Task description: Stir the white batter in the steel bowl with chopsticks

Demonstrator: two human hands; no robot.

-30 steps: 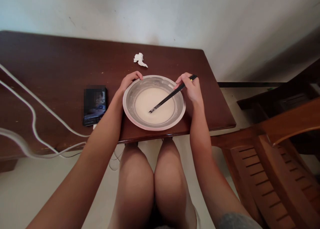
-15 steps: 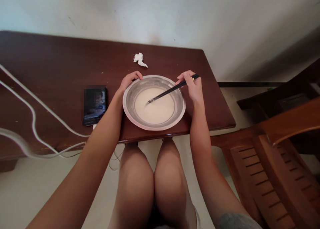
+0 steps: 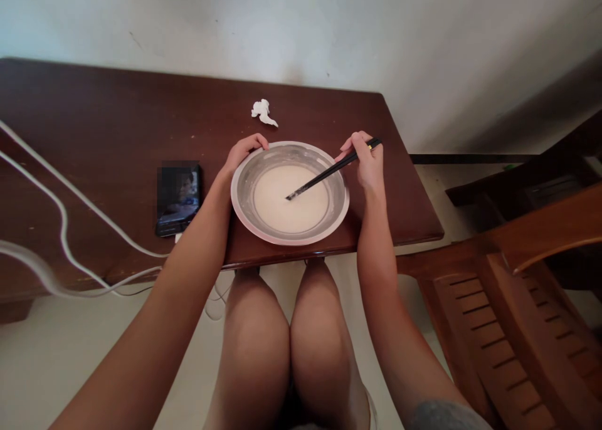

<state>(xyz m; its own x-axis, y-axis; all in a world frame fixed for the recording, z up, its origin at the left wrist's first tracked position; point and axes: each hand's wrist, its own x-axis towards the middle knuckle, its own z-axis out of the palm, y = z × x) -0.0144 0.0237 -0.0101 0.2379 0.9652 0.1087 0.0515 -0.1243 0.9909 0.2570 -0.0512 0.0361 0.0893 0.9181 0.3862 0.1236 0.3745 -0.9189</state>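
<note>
A wide metal bowl (image 3: 242, 214) stands at the front edge of the dark wooden table, with a pale, milky batter (image 3: 277, 214) in its bottom. My left hand (image 3: 244, 151) is closed on the bowl's far left rim, its fingertips curled over the edge. Black chopsticks (image 3: 329, 170) are gripped together in my right hand (image 3: 367, 157), beyond the right rim. They slant down to the left over the bowl, and their whitish-coated tips are at the batter near its middle. Whether the tips dip into it, I cannot tell.
A crumpled white tissue (image 3: 264, 112) lies behind the bowl. To the left are a phone (image 3: 177, 198) with its screen lit and white cables (image 3: 63, 220) hanging across the table edge. A wooden chair (image 3: 489, 330) stands at the right, and a wall (image 3: 301, 29) backs the table (image 3: 103, 123).
My right hand has shifted slightly to the right, drawing the chopstick tips right and a little lower in the bowl. My left hand and the bowl have stayed put.
</note>
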